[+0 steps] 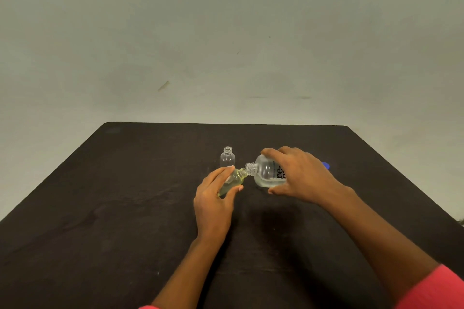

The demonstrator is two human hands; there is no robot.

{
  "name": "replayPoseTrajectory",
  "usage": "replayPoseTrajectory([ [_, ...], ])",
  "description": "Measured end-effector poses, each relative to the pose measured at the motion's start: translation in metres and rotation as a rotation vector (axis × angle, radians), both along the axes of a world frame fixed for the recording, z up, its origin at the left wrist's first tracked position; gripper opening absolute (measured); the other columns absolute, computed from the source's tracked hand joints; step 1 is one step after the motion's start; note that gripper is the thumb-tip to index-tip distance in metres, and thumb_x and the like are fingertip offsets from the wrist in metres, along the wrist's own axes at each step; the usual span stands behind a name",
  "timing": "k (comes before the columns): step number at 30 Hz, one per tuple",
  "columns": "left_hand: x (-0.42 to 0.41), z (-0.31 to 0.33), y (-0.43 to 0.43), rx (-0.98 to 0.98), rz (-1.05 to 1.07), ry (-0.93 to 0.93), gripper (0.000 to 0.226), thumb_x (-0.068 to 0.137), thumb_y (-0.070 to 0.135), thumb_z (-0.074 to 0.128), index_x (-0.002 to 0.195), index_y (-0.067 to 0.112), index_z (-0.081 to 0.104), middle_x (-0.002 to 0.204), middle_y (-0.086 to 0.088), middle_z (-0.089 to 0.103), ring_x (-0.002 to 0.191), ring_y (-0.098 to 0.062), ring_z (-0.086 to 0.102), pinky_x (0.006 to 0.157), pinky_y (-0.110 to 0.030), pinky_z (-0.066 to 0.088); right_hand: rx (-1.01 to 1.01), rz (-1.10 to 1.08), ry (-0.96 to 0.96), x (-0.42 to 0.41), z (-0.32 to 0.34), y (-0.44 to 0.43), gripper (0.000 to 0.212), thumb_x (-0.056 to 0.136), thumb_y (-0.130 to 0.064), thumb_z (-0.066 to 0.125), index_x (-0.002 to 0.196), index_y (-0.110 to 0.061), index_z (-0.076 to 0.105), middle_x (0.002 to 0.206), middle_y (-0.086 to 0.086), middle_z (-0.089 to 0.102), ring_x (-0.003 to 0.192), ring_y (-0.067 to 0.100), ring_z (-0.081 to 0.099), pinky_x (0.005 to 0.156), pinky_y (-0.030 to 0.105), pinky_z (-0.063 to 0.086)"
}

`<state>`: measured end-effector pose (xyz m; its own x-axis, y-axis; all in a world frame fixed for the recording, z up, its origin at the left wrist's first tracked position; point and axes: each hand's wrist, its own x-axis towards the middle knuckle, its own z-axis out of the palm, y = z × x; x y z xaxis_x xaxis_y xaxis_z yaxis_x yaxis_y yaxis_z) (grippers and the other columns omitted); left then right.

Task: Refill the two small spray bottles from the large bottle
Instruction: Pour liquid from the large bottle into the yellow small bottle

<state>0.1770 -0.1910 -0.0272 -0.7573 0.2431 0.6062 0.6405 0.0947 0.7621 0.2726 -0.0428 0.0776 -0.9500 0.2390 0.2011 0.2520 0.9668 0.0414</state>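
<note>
Centre frame, the right hand [298,175] grips the large clear bottle [265,170], tipped toward frame left. Its mouth meets a small clear bottle of yellowish liquid [234,178] — held tilted by the left hand [216,198], fingers curled round it. Just above stands a second small clear bottle [227,158], uncapped, upright.

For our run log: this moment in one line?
left hand: tilted small bottle | right hand: large bottle, tipped | other small bottle: upright, open

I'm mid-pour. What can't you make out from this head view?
All in the head view:
Label on the large bottle: the right hand covers most of it; only a few letters show.
Blue object behind that hand: only an edge shows, unidentifiable.
Fill level of the tilted small bottle: the left hand hides its lower body.
Flow between the two necks: too small to tell.
</note>
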Motion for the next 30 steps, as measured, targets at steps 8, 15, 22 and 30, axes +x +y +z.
replayPoseTrajectory([
  [8,0.0012,-0.0004,0.0002,-0.017,-0.004,0.003,0.051,0.068,0.008,0.083,0.115,0.020,0.068,0.113,0.008,0.067,0.106,-0.008,0.061,0.091,-0.031,0.054,0.008,-0.005,-0.006,0.0008,0.0010,0.0014,0.082,0.074,-0.049,0.071,0.141,-0.033,0.028,0.130,-0.003,0.050,0.116,0.019,0.049,0.092,0.033,0.042],
  [15,0.0016,-0.0003,0.0008,-0.008,-0.005,-0.013,0.049,0.069,0.009,0.082,0.114,0.021,0.068,0.112,0.009,0.067,0.105,-0.007,0.062,0.089,-0.034,0.055,-0.001,-0.002,-0.002,0.0008,0.0011,0.0015,0.081,0.073,-0.048,0.072,0.141,-0.033,0.029,0.128,-0.003,0.051,0.114,0.019,0.049,0.091,0.032,0.042],
  [22,0.0022,0.0008,0.0004,-0.006,-0.014,-0.029,0.049,0.069,0.009,0.082,0.115,0.022,0.068,0.113,0.009,0.066,0.105,-0.008,0.061,0.091,-0.029,0.053,0.007,0.000,-0.006,0.0016,0.0021,0.0020,0.082,0.074,-0.048,0.071,0.141,-0.033,0.028,0.129,-0.003,0.050,0.115,0.018,0.049,0.090,0.031,0.041],
  [30,0.0018,0.0017,0.0011,-0.001,-0.013,-0.031,0.048,0.070,0.009,0.082,0.114,0.021,0.068,0.112,0.009,0.066,0.105,-0.007,0.061,0.091,-0.020,0.050,0.008,-0.003,-0.001,0.0003,0.0030,0.0027,0.080,0.073,-0.049,0.071,0.140,-0.033,0.029,0.127,-0.003,0.051,0.113,0.018,0.050,0.088,0.032,0.043],
])
